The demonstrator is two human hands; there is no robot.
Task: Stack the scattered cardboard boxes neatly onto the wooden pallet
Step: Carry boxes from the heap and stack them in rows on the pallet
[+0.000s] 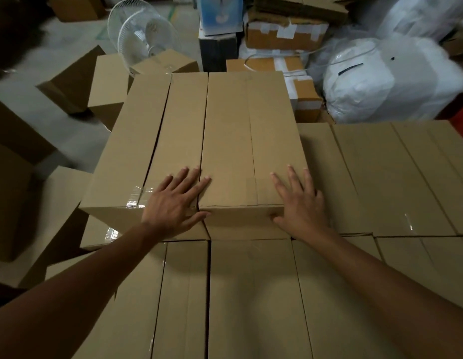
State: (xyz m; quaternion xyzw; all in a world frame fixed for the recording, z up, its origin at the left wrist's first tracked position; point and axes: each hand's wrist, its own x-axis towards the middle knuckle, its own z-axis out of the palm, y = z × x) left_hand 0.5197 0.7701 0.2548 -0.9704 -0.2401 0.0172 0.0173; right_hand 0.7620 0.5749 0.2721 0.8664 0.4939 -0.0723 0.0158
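Cardboard boxes under left hand, right hand

The boxes are plain brown cardboard, matt and smooth. Clear tape over one seam is glossy. The fan looks like white plastic with a thin grille. The bags are shiny, crinkled white plastic. The floor is dull grey.
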